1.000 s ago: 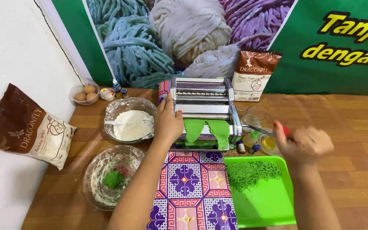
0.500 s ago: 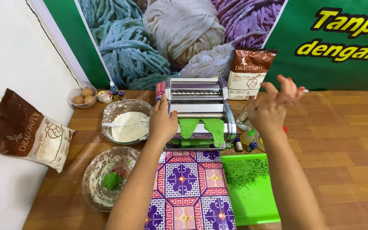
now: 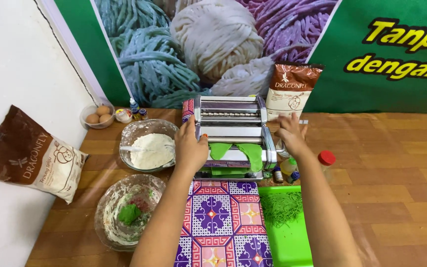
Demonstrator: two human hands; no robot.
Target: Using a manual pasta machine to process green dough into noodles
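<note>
Head view: a metal pasta machine (image 3: 233,136) stands at the back of a wooden table (image 3: 396,173), with two green dough sheets (image 3: 235,151) hanging from its rollers. The left hand (image 3: 190,148) lies flat against the machine's left side, fingers extended. The right hand (image 3: 290,136) curls loosely at the machine's right side; its grasp cannot be made out.

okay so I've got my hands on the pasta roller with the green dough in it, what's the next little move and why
Probably grip the side handle with the right hand and start cranking. Green dough sheets hang under the pasta roller, the left hand braces its front, and the right rests at the handle side.
</note>
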